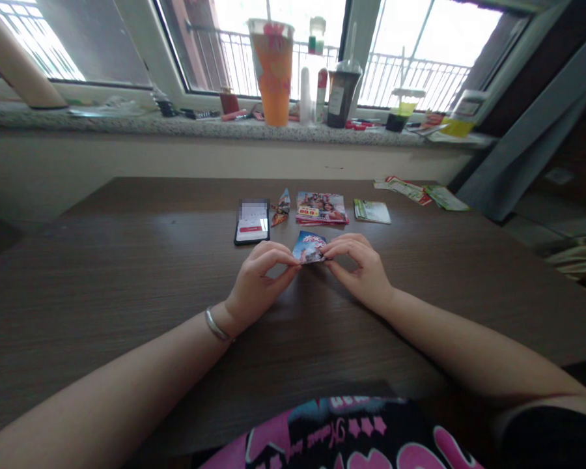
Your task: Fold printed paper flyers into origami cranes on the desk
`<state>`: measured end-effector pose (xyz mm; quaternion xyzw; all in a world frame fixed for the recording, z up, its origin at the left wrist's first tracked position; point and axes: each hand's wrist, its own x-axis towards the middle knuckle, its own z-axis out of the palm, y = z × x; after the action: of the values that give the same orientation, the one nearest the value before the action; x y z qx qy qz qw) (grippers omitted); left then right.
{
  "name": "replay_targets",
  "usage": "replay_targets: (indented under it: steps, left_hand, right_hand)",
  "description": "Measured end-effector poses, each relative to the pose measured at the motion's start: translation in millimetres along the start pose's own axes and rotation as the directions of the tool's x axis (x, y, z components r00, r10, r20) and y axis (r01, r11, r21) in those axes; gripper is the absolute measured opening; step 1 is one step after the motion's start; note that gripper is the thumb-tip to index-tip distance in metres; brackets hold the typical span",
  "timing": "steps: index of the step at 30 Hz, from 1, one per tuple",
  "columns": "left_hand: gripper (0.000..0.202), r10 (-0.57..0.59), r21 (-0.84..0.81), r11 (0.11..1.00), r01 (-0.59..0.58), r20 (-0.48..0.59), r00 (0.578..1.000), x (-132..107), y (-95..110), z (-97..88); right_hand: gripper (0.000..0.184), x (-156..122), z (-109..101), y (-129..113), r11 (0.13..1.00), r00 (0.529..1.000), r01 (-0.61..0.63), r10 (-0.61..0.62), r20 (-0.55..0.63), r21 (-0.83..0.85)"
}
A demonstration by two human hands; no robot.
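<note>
A small folded piece of colourful printed paper sits just above the dark wooden table, pinched from both sides. My left hand, with a silver bracelet on its wrist, grips the paper's left edge with closed fingers. My right hand pinches the right edge the same way. Behind the paper lie a phone with a lit screen, a folded paper figure, a stack of printed leaflets and a green-white card.
More leaflets lie at the table's far right. The stone windowsill behind holds an orange cup, a dark drink cup, bottles, pens and small items. A grey slanted panel stands at the right.
</note>
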<state>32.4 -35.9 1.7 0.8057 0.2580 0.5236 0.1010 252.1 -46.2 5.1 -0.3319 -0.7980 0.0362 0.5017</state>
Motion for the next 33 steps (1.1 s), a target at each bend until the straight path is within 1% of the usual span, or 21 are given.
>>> replay_targets:
  steps: [3, 6, 13, 17, 23, 27, 31, 33]
  left_hand:
    - [0.008, 0.048, 0.045, 0.998, -0.048, -0.002, 0.999, 0.8, -0.8, -0.9]
    - [0.010, 0.093, 0.091, 0.991, -0.094, 0.019, 0.995, 1.8, -0.6, -1.4]
    - [0.006, 0.132, 0.190, 0.971, -0.147, 0.092, 0.987, 1.0, 0.6, -0.3]
    - [0.004, 0.113, 0.211, 0.968, -0.135, 0.111, 0.987, 0.2, 2.4, 0.6]
    - [0.007, 0.092, 0.224, 0.968, -0.112, 0.100, 0.991, 0.2, 4.7, 1.5]
    - [0.007, 0.107, 0.263, 0.954, -0.146, 0.159, 0.982, 0.9, 4.9, 1.0]
    - [0.001, 0.180, 0.313, 0.918, -0.244, 0.218, 0.959, 2.0, 5.9, -0.2]
    - [0.001, 0.206, 0.332, 0.902, -0.278, 0.235, 0.950, 2.5, 6.9, -0.9]
  right_hand:
    - [0.005, 0.8, -1.6, -1.4, 1.000, 1.000, 0.014, -0.014, 0.008, -0.011]
    - [0.005, 1.5, -3.3, -3.9, 0.999, 0.999, 0.045, -0.044, 0.030, -0.022]
    - [0.006, 2.3, -3.1, -9.1, 0.998, 0.995, 0.059, -0.056, 0.080, -0.035]
    - [0.006, 2.1, -1.2, -9.5, 0.999, 0.994, 0.044, -0.041, 0.104, -0.020]
    - [0.004, 1.0, 1.5, -6.0, 1.000, 0.997, -0.014, 0.015, 0.077, -0.010]
    - [0.004, 2.9, 0.7, -8.5, 0.998, 0.992, 0.055, -0.052, 0.113, -0.023]
    - [0.004, 3.7, 0.1, -12.8, 0.991, 0.986, 0.116, -0.107, 0.131, -0.064]
    - [0.005, 3.2, 0.2, -14.2, 0.986, 0.983, 0.140, -0.128, 0.133, -0.088]
